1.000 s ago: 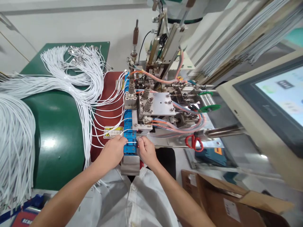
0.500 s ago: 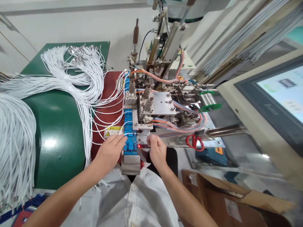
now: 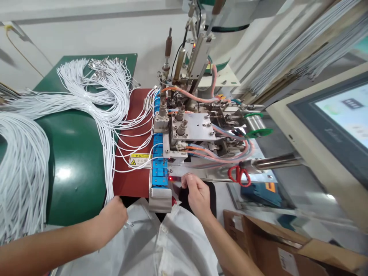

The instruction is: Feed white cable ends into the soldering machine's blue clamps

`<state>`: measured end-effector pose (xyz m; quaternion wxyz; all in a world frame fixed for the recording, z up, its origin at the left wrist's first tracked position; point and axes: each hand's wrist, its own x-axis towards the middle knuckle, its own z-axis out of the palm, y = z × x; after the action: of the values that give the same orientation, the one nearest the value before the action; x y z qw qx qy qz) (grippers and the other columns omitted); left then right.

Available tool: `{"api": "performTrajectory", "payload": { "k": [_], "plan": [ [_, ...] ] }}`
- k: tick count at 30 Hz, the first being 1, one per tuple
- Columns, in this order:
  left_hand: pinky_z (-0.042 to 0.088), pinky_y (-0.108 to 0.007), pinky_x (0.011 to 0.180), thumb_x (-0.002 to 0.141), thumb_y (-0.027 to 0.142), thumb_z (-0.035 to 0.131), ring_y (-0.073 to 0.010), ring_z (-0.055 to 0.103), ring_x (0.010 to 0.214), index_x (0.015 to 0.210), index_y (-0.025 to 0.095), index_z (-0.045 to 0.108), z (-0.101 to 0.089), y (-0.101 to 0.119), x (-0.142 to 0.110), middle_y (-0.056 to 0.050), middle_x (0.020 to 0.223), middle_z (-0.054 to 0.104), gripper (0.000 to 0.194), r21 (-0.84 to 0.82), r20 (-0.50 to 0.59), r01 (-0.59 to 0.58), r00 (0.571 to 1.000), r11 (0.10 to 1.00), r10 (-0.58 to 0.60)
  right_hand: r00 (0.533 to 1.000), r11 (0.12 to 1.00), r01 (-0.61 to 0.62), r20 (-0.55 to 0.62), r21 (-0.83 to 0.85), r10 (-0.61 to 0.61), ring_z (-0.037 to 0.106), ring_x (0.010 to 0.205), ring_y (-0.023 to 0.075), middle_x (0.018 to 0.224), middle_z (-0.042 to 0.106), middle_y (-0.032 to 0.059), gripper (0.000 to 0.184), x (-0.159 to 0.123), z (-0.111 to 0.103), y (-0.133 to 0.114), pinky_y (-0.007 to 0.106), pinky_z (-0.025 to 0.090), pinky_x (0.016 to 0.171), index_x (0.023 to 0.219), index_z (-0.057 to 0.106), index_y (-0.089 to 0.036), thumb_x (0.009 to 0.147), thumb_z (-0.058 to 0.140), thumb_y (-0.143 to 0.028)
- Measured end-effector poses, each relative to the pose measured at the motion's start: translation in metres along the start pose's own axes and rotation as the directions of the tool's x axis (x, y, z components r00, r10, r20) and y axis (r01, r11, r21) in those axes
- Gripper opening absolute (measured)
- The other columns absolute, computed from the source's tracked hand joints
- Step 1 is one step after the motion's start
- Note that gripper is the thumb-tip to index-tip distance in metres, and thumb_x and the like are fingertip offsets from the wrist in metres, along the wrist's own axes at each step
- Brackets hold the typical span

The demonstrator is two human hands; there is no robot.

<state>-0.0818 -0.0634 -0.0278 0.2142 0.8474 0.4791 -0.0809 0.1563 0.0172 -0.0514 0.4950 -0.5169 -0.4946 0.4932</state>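
Note:
My left hand is curled closed around the lower end of a hanging bundle of white cables. Its fingertips are turned away, so how many cables it grips is hidden. A few cable ends poke out beside it. To the right of the machine's blue clamp row, my right hand is closed with thumb and finger together; anything between them is too small to make out. Single white cables run across the red plate to the blue clamps, near a small red light.
A soldering-type machine with hoses and a green-flanged wire spool stands ahead. Red-handled scissors hang at its right, before a screen. More cables lie on the green table. A cardboard box sits lower right.
My left hand has left the blue clamps and moved down and left to the cable bundle. A cable now lies in the clamps where it was. My right hand has shifted slightly down and right.

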Motion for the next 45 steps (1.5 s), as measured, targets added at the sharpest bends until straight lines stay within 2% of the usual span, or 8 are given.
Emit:
{"api": "performTrajectory", "payload": {
  "k": [4, 8, 14, 20, 27, 35, 40, 45],
  "plan": [
    [0.041, -0.034, 0.059, 0.070, 0.002, 0.054, -0.0205, 0.056, 0.055, 0.056, 0.017, 0.058, -0.032, 0.011, 0.009, -0.005, 0.055, 0.060, 0.021, 0.164, 0.136, -0.174, 0.979, 0.971, 0.153, 0.999, 0.999, -0.034, -0.038, -0.007, 0.034, 0.039, 0.052, 0.0114, 0.054, 0.043, -0.0013, 0.041, -0.002, -0.004, -0.001, 0.023, 0.033, 0.049, 0.055, 0.047, -0.018, 0.084, 0.045, -0.046],
    [0.040, -0.032, 0.063, 0.079, 0.019, 0.058, -0.0195, 0.057, 0.064, 0.075, 0.017, 0.059, -0.055, 0.024, 0.029, -0.003, 0.067, 0.061, 0.005, 0.163, 0.141, -0.308, 0.947, 0.937, 0.287, 0.999, 1.000, -0.028, -0.038, -0.005, 0.028, 0.041, 0.053, 0.0113, 0.054, 0.044, -0.0012, 0.040, -0.003, -0.004, -0.001, 0.023, 0.035, 0.050, 0.056, 0.048, -0.017, 0.085, 0.045, -0.045],
    [0.039, -0.031, 0.081, 0.076, 0.043, 0.061, -0.0188, 0.052, 0.087, 0.094, 0.017, 0.058, -0.061, 0.017, 0.031, -0.004, 0.091, 0.061, 0.032, -0.136, -0.049, -0.366, 0.931, 0.921, 0.362, 0.998, 0.999, -0.054, -0.038, 0.001, 0.054, 0.040, 0.054, 0.0113, 0.054, 0.044, -0.0015, 0.038, -0.005, -0.010, 0.002, 0.023, 0.034, 0.051, 0.056, 0.048, -0.017, 0.085, 0.045, -0.043],
    [0.038, -0.031, 0.078, 0.085, 0.024, 0.051, -0.0188, 0.048, 0.090, 0.088, 0.018, 0.059, -0.074, -0.021, 0.025, -0.004, 0.093, 0.056, 0.010, -0.073, -0.008, -0.241, 0.971, 0.968, 0.241, 0.996, 0.997, -0.076, -0.050, 0.024, 0.078, 0.040, 0.054, 0.0114, 0.054, 0.044, -0.0016, 0.039, -0.006, -0.013, 0.005, 0.024, 0.033, 0.052, 0.056, 0.047, -0.017, 0.085, 0.046, -0.043],
    [0.039, -0.028, 0.067, 0.090, 0.014, 0.037, -0.0158, 0.049, 0.073, 0.073, 0.015, 0.056, -0.075, -0.020, 0.034, -0.002, 0.074, 0.058, 0.026, -0.008, 0.043, -0.323, 0.945, 0.946, 0.323, 0.996, 0.998, -0.066, -0.060, 0.026, 0.067, 0.040, 0.052, 0.0111, 0.053, 0.044, -0.0017, 0.039, -0.005, -0.012, 0.001, 0.023, 0.034, 0.051, 0.056, 0.048, -0.018, 0.084, 0.046, -0.044],
    [0.045, -0.027, 0.073, 0.091, 0.018, 0.035, -0.0148, 0.054, 0.083, 0.113, 0.019, 0.052, -0.082, -0.018, 0.026, -0.006, 0.091, 0.059, 0.027, -0.163, -0.226, -0.278, 0.944, 0.947, 0.239, 0.998, 0.999, -0.050, -0.046, 0.013, 0.051, 0.042, 0.053, 0.0111, 0.054, 0.046, -0.0009, 0.039, -0.008, -0.016, 0.003, 0.023, 0.036, 0.051, 0.056, 0.050, -0.017, 0.085, 0.045, -0.043],
    [0.046, -0.028, 0.072, 0.091, 0.025, 0.039, -0.0145, 0.055, 0.079, 0.093, 0.019, 0.061, -0.069, 0.004, 0.043, -0.004, 0.087, 0.058, 0.023, -0.157, -0.372, -0.094, 0.928, 0.983, 0.029, 0.990, 0.991, 0.089, 0.104, 0.101, -0.099, 0.051, 0.057, 0.0130, 0.067, 0.056, 0.0030, 0.025, -0.020, -0.012, -0.010, 0.025, 0.042, 0.051, 0.083, 0.063, -0.018, 0.084, 0.049, -0.038],
    [0.048, -0.035, 0.075, 0.091, 0.022, 0.038, -0.0183, 0.059, 0.082, 0.104, 0.015, 0.058, -0.047, 0.036, 0.067, -0.007, 0.090, 0.065, 0.025, -0.125, -0.475, -0.142, 0.877, 0.982, 0.066, 0.976, 0.976, 0.201, 0.097, -0.082, -0.193, 0.054, 0.060, 0.0135, 0.068, 0.060, 0.0033, 0.010, -0.017, -0.006, -0.029, 0.026, 0.044, 0.054, 0.073, 0.062, -0.019, 0.079, 0.055, -0.021]
  ]
}}
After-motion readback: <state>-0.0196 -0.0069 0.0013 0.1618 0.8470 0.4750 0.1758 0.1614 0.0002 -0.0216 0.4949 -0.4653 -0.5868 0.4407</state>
